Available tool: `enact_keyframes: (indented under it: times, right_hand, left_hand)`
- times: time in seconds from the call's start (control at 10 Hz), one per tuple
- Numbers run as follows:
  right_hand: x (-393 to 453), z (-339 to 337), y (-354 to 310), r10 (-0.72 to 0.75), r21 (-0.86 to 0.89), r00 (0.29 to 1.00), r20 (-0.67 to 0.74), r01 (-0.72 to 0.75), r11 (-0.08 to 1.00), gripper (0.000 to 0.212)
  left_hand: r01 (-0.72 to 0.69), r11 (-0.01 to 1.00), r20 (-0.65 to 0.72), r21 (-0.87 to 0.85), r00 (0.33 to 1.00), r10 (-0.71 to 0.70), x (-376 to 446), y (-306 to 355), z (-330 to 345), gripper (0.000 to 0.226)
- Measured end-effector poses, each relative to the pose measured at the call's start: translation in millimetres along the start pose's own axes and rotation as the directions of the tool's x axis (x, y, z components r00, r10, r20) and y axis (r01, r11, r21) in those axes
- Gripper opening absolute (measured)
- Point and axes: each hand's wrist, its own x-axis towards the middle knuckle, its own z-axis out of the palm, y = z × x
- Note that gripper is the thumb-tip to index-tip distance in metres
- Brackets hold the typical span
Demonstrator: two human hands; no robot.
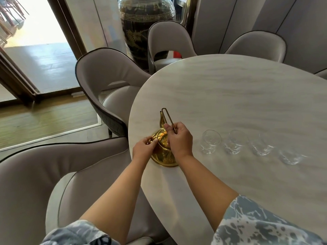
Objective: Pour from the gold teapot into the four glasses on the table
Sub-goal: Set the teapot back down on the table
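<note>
The gold teapot [163,157] stands on the pale marble table [230,96] near its left edge, spout pointing away from me. My right hand [179,138] grips the teapot's tall wire handle [165,114] near its base. My left hand [144,149] pinches the left side of the lid rim. Several clear glasses stand in a row to the right of the teapot: the nearest glass [210,144], then a second glass [236,144], a third glass [261,146], and the farthest glass [290,156]. All look empty.
Grey upholstered chairs ring the table: one chair [35,177] at my lower left, another chair [106,82] to the left, and more chairs [168,39] at the far side. A large dark vase [143,23] stands behind them. A glass door [35,41] is at left.
</note>
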Motion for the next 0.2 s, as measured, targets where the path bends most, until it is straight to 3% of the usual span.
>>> enact_keyframes:
  times: [0.2]
  right_hand:
    - [-3.0, -27.3, -5.6, 0.042, -0.048, 0.993, 0.111, -0.037, 0.998, 0.027]
  left_hand:
    - [0.016, 0.995, -0.015, -0.095, 1.0, -0.017, -10.7, 23.6, 0.0, 0.027]
